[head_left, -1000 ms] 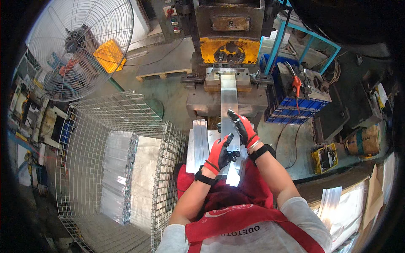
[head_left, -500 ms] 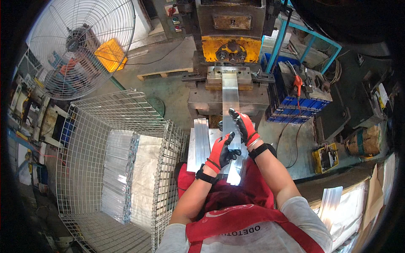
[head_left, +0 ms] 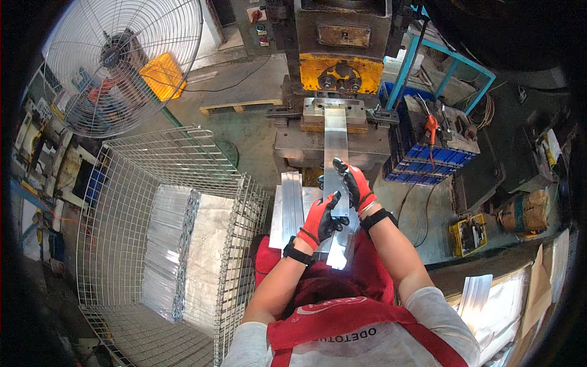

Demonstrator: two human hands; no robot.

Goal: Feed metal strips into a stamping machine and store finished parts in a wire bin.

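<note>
A long flat metal strip (head_left: 335, 144) runs from the die (head_left: 315, 111) of a press (head_left: 340, 37) back toward me. My left hand (head_left: 324, 219), in a red and black glove, is closed on the strip's near end from the left. Farther along, my right hand (head_left: 353, 183), gloved the same way, grips its right edge with the thumb on top. The strip's far end lies in the die. Left of my hands, several metal profiles (head_left: 292, 205) are stacked on a work surface (head_left: 277, 220). Beneath the held strip, another shiny piece (head_left: 337, 254) lies near my apron.
A wire mesh basket (head_left: 244, 226) with stacked metal strips (head_left: 166, 244) stands at my left. Behind it is a large caged fan (head_left: 122, 61). Blue crates (head_left: 422, 162) bearing tools stand right of the press. A yellow bin (head_left: 469, 235) and a carton (head_left: 538, 281) are at the right.
The whole view has shifted slightly as my head moved. Both hands keep their hold on the strip, which stays in the die.
</note>
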